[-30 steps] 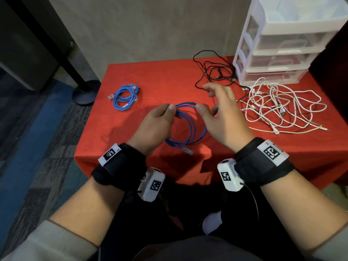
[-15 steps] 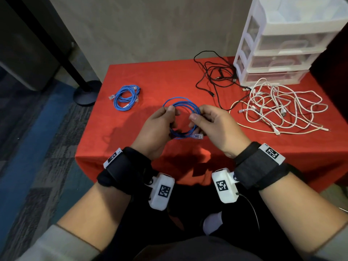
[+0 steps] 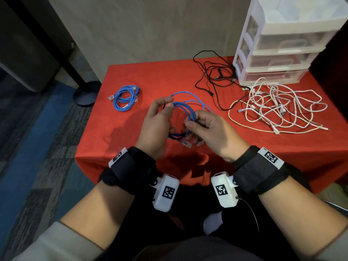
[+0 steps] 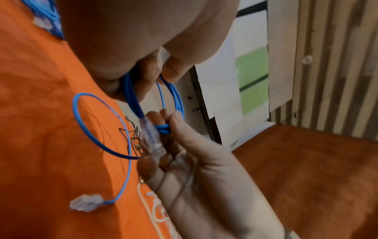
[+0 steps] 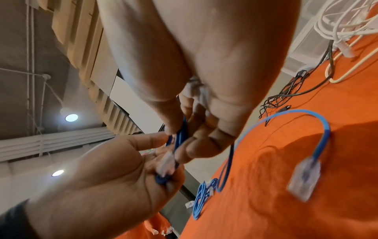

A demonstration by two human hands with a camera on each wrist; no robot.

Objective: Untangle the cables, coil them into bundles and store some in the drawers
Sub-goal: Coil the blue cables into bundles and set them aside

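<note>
A blue network cable (image 3: 185, 108) is looped into a loose coil above the red table (image 3: 131, 140). My left hand (image 3: 168, 102) pinches the coil's far-left side between thumb and finger. My right hand (image 3: 192, 123) grips the near-right strands (image 5: 180, 137). One clear plug (image 3: 186, 144) hangs below the hands. In the left wrist view a plug (image 4: 152, 135) lies against the right hand's fingers (image 4: 175, 122). The free end with its plug (image 4: 85, 202) trails onto the cloth, also shown in the right wrist view (image 5: 304, 179).
A finished blue bundle (image 3: 124, 98) lies at the left of the table. Loose black cables (image 3: 214, 78) lie at the back, a white tangle (image 3: 273, 104) at the right. A white drawer unit (image 3: 278, 49) with closed drawers stands at the back right corner.
My right hand, open above the table a second ago, has come back and gripped the coil. Both hands have lifted the coil and drawn it nearer; its loops now spread wider.
</note>
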